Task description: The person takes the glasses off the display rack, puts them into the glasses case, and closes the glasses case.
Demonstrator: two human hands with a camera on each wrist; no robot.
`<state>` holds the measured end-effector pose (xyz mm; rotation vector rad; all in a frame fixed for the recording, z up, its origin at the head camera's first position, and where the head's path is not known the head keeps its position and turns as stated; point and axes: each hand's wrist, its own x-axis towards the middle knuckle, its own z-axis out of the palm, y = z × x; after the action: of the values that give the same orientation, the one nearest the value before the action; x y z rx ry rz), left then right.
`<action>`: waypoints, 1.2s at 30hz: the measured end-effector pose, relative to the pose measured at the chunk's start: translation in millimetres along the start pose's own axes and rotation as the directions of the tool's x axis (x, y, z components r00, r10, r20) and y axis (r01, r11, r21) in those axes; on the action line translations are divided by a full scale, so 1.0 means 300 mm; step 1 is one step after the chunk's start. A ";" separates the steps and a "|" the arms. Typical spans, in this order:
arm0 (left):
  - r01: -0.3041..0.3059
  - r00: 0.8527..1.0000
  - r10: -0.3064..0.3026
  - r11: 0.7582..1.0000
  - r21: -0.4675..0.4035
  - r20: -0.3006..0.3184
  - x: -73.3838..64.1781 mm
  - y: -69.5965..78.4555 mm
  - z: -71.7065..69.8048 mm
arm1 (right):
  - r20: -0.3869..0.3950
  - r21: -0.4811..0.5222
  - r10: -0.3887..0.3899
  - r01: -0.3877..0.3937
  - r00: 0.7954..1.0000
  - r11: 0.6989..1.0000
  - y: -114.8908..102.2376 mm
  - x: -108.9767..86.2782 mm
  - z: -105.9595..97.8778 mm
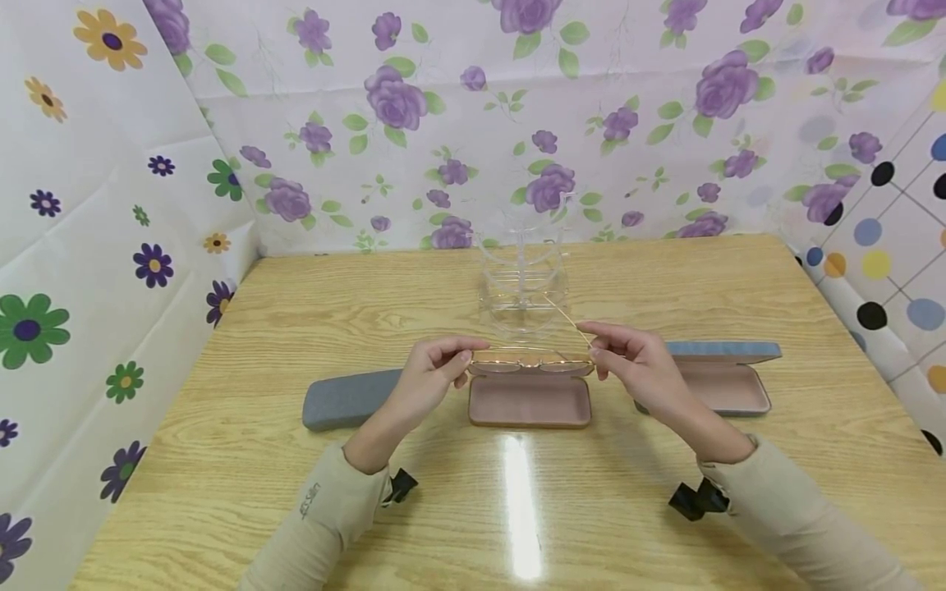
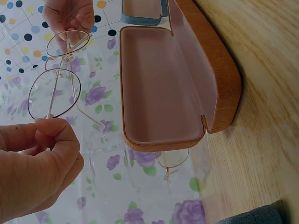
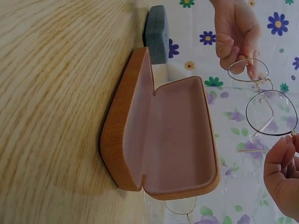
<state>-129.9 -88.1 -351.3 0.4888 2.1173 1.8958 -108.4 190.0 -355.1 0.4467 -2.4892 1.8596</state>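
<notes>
Both hands hold a pair of thin gold-rimmed eyeglasses (image 1: 497, 367) above an open brown case (image 1: 529, 402) with a pink lining. The left hand (image 1: 424, 377) pinches the frame's left end between thumb and fingers. At the other end the right hand (image 1: 646, 369) pinches the frame near the hinge. One temple slants out from there toward the back; the other appears to run across behind the lenses. Round lenses (image 2: 54, 93) show clearly in the left wrist view. In the right wrist view, the case (image 3: 180, 135) stands below the glasses with nothing in it.
A clear display stand (image 1: 521, 263) at the back carries another gold-rimmed pair of glasses (image 1: 510, 295). Beside the left forearm lies a closed grey case (image 1: 347, 402). An open blue-grey case (image 1: 727, 390) sits behind the right wrist. Floral cloth (image 1: 399, 98) hangs behind the table.
</notes>
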 end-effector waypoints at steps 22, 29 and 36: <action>-0.014 1.000 0.014 1.000 0.002 0.002 0.004 -0.013 -0.008 | 0.040 0.045 0.006 -0.008 0.999 0.999 -0.005 0.016 0.001; -0.012 1.000 0.012 1.000 0.007 0.001 0.004 -0.012 -0.008 | 0.063 0.056 0.020 -0.024 0.998 0.998 -0.008 0.020 0.000; -0.008 1.000 0.008 1.000 0.001 0.004 0.005 -0.015 -0.009 | 0.075 0.045 0.036 -0.039 0.997 0.998 -0.012 0.023 -0.001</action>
<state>-132.7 -90.4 -355.4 0.5016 2.1177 1.8966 -114.2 187.8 -350.3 0.4823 -2.5229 1.9530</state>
